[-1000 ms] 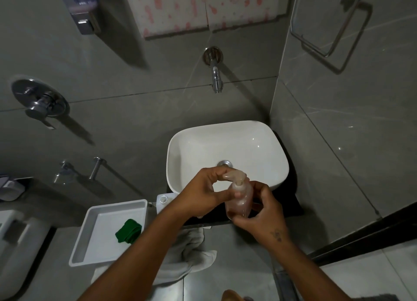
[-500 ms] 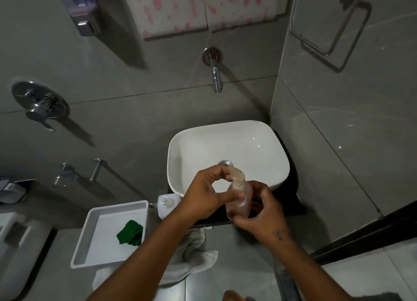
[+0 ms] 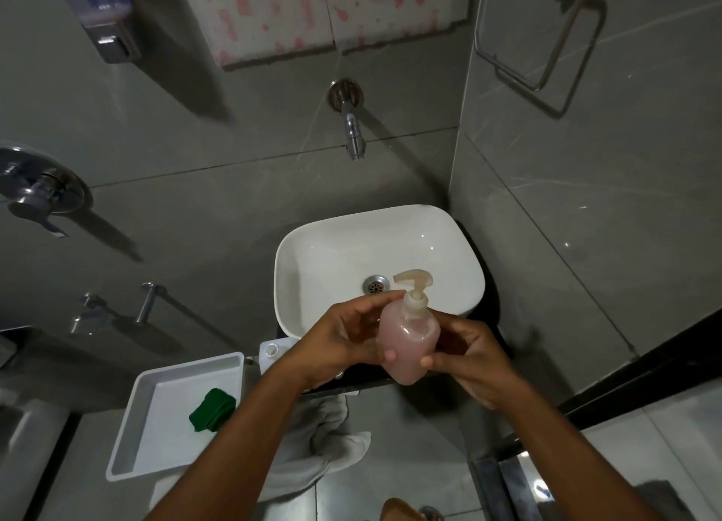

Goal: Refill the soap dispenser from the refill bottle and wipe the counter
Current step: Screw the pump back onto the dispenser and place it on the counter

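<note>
A clear soap dispenser (image 3: pixel 408 335) with pink liquid and a pale pump head is held over the front rim of the white basin (image 3: pixel 312 254). My left hand (image 3: pixel 344 335) wraps its left side, thumb on the lower body. My right hand (image 3: pixel 469 358) grips it from the right and below. The pump sits on the neck, nozzle pointing left. A white refill bottle (image 3: pixel 271 354) stands on the dark counter (image 3: pixel 488 305) left of the basin, mostly hidden behind my left forearm. A green cloth (image 3: pixel 213 409) lies in a white tray (image 3: pixel 129 426).
A wall tap (image 3: pixel 353 135) juts out above the basin. A wall soap unit (image 3: pixel 107 24) hangs at top left, a towel ring (image 3: pixel 547 39) at top right. A white towel (image 3: pixel 328 446) hangs below the counter. A shower valve (image 3: pixel 39 192) is on the left wall.
My left hand has come off the pump head and dropped onto the dispenser's body. The pump is now uncovered, and the bottle has shifted slightly lower and tilted.
</note>
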